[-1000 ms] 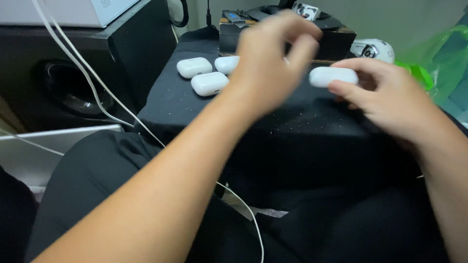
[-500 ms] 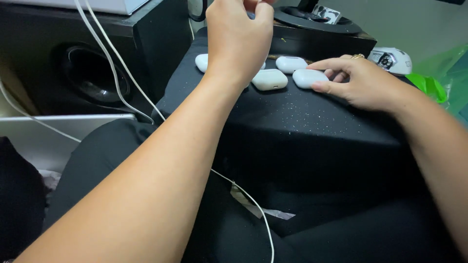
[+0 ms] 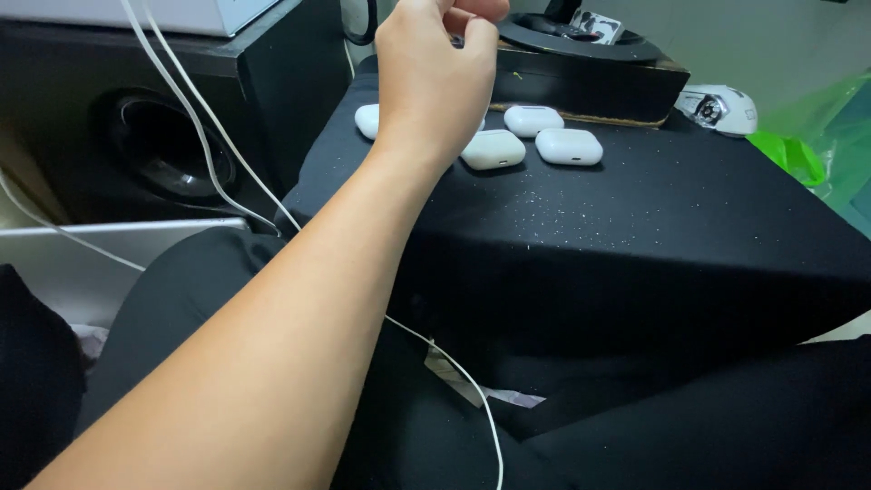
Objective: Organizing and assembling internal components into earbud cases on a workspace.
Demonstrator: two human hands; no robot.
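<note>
The left hand (image 3: pixel 435 77) is raised above the far part of a black cloth-covered table (image 3: pixel 653 218), its fingers curled in loosely near the top edge of the view; whether they pinch anything cannot be told, since the fingertips are cut off and turned away. The right hand is out of view. Below and just beyond the left hand lie small white rounded plastic cases on the cloth: one (image 3: pixel 366 120) peeks out left of the wrist, one (image 3: pixel 493 150) sits just right of it, another (image 3: pixel 569 146) lies beside that, and a fourth (image 3: pixel 533 120) rests slightly behind these two. The left hand touches none of them. Behind the cases stands a low black box (image 3: pixel 590 86) with a round black tray on top. A white cable (image 3: pixel 190 118) hangs down at left in front of a black speaker (image 3: pixel 163 145).
</note>
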